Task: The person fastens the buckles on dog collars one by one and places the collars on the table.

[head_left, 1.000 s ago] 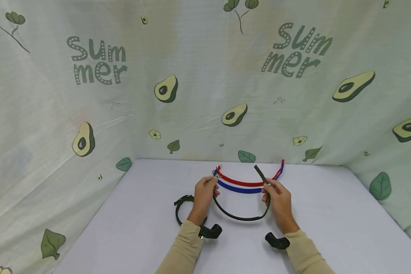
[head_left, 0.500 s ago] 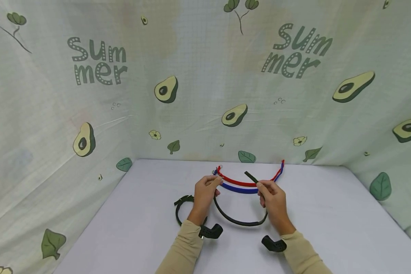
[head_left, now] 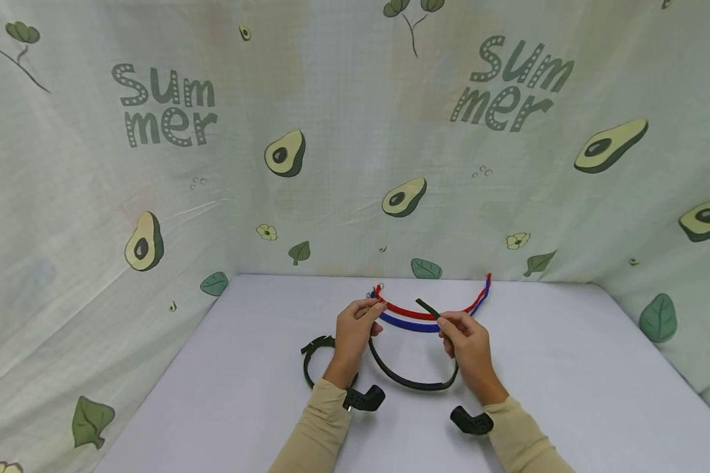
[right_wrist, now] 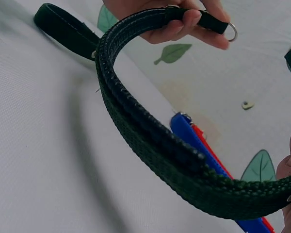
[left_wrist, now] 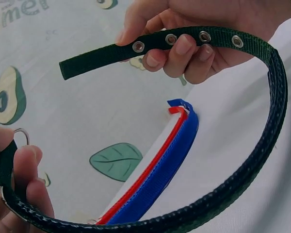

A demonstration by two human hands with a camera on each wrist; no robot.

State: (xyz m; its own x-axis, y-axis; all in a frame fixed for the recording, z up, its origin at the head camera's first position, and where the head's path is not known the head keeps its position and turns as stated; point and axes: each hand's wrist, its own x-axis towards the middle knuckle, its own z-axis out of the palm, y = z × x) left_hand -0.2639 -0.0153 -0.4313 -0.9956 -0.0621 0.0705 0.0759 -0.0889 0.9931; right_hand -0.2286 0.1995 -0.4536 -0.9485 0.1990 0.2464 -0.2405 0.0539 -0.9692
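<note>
A dark green dog collar [head_left: 417, 385] hangs in a U between both hands, its middle sagging over the white table. My left hand [head_left: 354, 335] pinches the end with the metal ring [left_wrist: 22, 136] between thumb and fingers; the buckle there is mostly hidden by the fingers. On the other side, my right hand [head_left: 469, 345] grips the strap end with the metal eyelets [left_wrist: 204, 37], thumb on one face and fingers curled on the other. The bare tip [head_left: 427, 307] of this strap sticks out past the right fingers and points toward the left hand. Its ends are apart.
Behind the hands, a red collar [head_left: 414, 315] and a blue collar [head_left: 405, 325] lie side by side in a curve. Another dark green collar [head_left: 307, 365], closed in a loop, lies partly under the left forearm. A patterned cloth [head_left: 331, 197] hangs behind the table [head_left: 242, 420].
My right hand has moved left, closer to the left hand, and the strap tip now slants left instead of pointing up. The left hand has stayed nearly in place.
</note>
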